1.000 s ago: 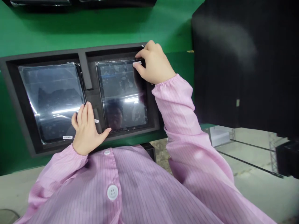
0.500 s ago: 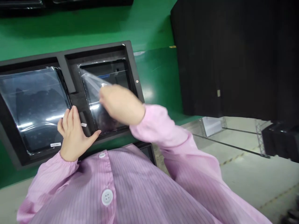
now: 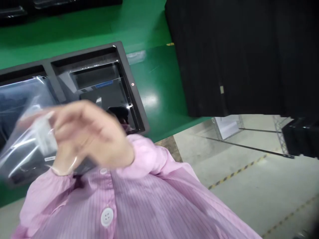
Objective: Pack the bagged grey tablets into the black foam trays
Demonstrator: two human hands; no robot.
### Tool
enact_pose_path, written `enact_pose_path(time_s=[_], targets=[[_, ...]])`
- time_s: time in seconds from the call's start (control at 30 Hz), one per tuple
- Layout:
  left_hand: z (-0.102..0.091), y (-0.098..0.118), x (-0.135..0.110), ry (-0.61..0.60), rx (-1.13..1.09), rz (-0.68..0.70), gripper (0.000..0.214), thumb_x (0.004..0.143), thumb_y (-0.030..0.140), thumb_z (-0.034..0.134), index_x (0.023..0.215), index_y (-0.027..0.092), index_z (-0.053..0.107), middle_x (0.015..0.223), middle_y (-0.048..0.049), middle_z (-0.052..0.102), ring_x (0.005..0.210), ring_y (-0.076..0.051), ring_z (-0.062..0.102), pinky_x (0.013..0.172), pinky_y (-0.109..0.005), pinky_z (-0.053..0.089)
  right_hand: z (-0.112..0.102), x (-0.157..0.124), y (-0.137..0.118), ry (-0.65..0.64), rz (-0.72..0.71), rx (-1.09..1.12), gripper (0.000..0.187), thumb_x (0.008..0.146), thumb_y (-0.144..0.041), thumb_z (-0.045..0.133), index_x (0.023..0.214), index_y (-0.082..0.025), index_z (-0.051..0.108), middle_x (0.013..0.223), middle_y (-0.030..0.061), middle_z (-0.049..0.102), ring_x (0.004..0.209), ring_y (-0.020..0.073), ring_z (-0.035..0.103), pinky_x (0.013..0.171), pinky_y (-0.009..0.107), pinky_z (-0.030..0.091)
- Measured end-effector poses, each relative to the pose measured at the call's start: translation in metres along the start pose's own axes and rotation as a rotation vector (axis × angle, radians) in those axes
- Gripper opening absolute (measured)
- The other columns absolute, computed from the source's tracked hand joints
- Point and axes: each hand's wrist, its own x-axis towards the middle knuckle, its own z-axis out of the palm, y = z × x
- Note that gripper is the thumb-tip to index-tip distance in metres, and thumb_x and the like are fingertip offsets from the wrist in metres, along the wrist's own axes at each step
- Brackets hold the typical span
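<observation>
A black foam tray (image 3: 129,74) with two wells lies on the green table. The right well holds a dark tablet screen (image 3: 112,99), now bare of film. My right hand (image 3: 92,132), blurred by motion, is drawn back toward my chest and pinches a clear protective film (image 3: 25,139) that trails to the left. The left well holds another tablet (image 3: 12,96), still under its film. My left hand (image 3: 62,166) is almost wholly hidden behind the right hand and the film; only a sliver shows near my cuff.
A large black panel (image 3: 236,56) stands to the right of the tray. Beyond the table's edge lies grey floor with a yellow-black striped line (image 3: 236,171). More dark trays (image 3: 50,5) sit along the far edge of the table.
My right hand has peeled the film off the right tablet, from its far corner back toward me and leftward. The view has swung to the right.
</observation>
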Motion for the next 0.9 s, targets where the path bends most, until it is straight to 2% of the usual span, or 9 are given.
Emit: enact_pose_path(time_s=[0.07, 0.13, 0.23, 0.37, 0.53, 0.6, 0.7, 0.8, 0.9], targets=[[-0.003, 0.001, 0.001, -0.003, 0.071, 0.060, 0.108, 0.065, 0.051, 0.074, 0.154, 0.017, 0.023, 0.161, -0.0174, 0.029, 0.151, -0.042, 0.015, 0.122, -0.058, 0.008, -0.041, 0.004, -0.014, 0.238, -0.023, -0.089, 0.028, 0.101, -0.046, 0.044, 0.121, -0.027, 0.052, 0.130, 0.0045, 0.064, 0.122, 0.0190, 0.063, 0.104, 0.038, 0.053], [-0.005, 0.004, 0.005, 0.015, 0.176, 0.142, 0.098, 0.067, 0.051, 0.073, 0.149, 0.015, 0.032, 0.154, -0.0225, 0.037, 0.147, -0.043, 0.024, 0.119, -0.061, 0.012, -0.080, -0.001, -0.019, 0.442, -0.030, -0.357, 0.035, 0.099, -0.051, 0.048, 0.127, -0.030, 0.052, 0.132, 0.0028, 0.063, 0.123, 0.0208, 0.062, 0.108, 0.040, 0.049], [0.002, 0.018, 0.014, 0.133, 0.280, 0.176, 0.072, 0.077, 0.052, 0.063, 0.133, 0.009, 0.048, 0.138, -0.0266, 0.051, 0.137, -0.044, 0.038, 0.113, -0.060, 0.021, -0.114, -0.028, -0.009, 0.554, -0.050, -0.675, 0.034, 0.099, -0.048, 0.047, 0.125, -0.028, 0.058, 0.127, 0.0058, 0.065, 0.118, 0.0232, 0.064, 0.103, 0.043, 0.053], [0.017, 0.045, 0.027, 0.215, 0.378, 0.120, 0.064, 0.083, 0.050, 0.054, 0.120, -0.002, 0.054, 0.123, -0.0314, 0.056, 0.126, -0.045, 0.044, 0.106, -0.058, 0.029, -0.113, -0.074, 0.022, 0.468, 0.001, -1.045, 0.030, 0.098, -0.035, 0.049, 0.121, -0.020, 0.063, 0.124, 0.0128, 0.066, 0.119, 0.0256, 0.062, 0.105, 0.047, 0.051], [0.008, 0.056, 0.044, 0.082, 0.337, -0.023, 0.063, 0.080, 0.053, 0.058, 0.114, 0.000, 0.058, 0.122, -0.0290, 0.057, 0.125, -0.044, 0.046, 0.106, -0.055, 0.031, -0.101, -0.093, 0.048, 0.339, 0.033, -1.382, 0.050, 0.092, -0.028, 0.057, 0.139, -0.012, 0.050, 0.145, 0.0210, 0.050, 0.136, 0.0321, 0.049, 0.111, 0.051, 0.046], [0.001, 0.052, 0.047, 0.028, 0.224, -0.062, 0.058, 0.077, 0.052, 0.062, 0.111, 0.005, 0.059, 0.124, -0.0253, 0.057, 0.127, -0.041, 0.046, 0.108, -0.053, 0.031, -0.102, -0.091, 0.050, 0.306, 0.033, -1.417, 0.048, 0.092, -0.028, 0.057, 0.137, -0.013, 0.052, 0.146, 0.0208, 0.049, 0.137, 0.0327, 0.049, 0.110, 0.052, 0.047], [-0.001, 0.047, 0.046, 0.068, -0.091, -0.114, 0.055, 0.073, 0.047, 0.069, 0.112, 0.011, 0.056, 0.122, -0.0202, 0.059, 0.124, -0.037, 0.051, 0.107, -0.049, 0.035, -0.105, -0.090, 0.049, 0.276, 0.043, -1.415, 0.044, 0.094, -0.030, 0.053, 0.134, -0.013, 0.055, 0.148, 0.0214, 0.047, 0.137, 0.0329, 0.048, 0.111, 0.052, 0.046], [0.007, 0.050, 0.040, 0.012, -0.701, -0.135, 0.057, 0.071, 0.044, 0.070, 0.116, 0.015, 0.049, 0.101, -0.0111, 0.068, 0.100, -0.027, 0.064, 0.094, -0.042, 0.046, -0.109, -0.089, 0.043, 0.261, 0.068, -1.381, 0.042, 0.095, -0.031, 0.050, 0.131, -0.012, 0.059, 0.146, 0.0216, 0.048, 0.136, 0.0318, 0.050, 0.111, 0.051, 0.046], [0.009, 0.053, 0.035, -0.087, -1.206, -0.160, 0.063, 0.063, 0.038, 0.078, 0.115, 0.014, 0.051, 0.086, -0.0060, 0.071, 0.081, -0.021, 0.067, 0.081, -0.035, 0.050, -0.120, -0.075, 0.026, 0.213, 0.087, -1.369, 0.038, 0.090, -0.034, 0.057, 0.122, -0.014, 0.066, 0.132, 0.0199, 0.060, 0.124, 0.0319, 0.059, 0.106, 0.052, 0.049]])
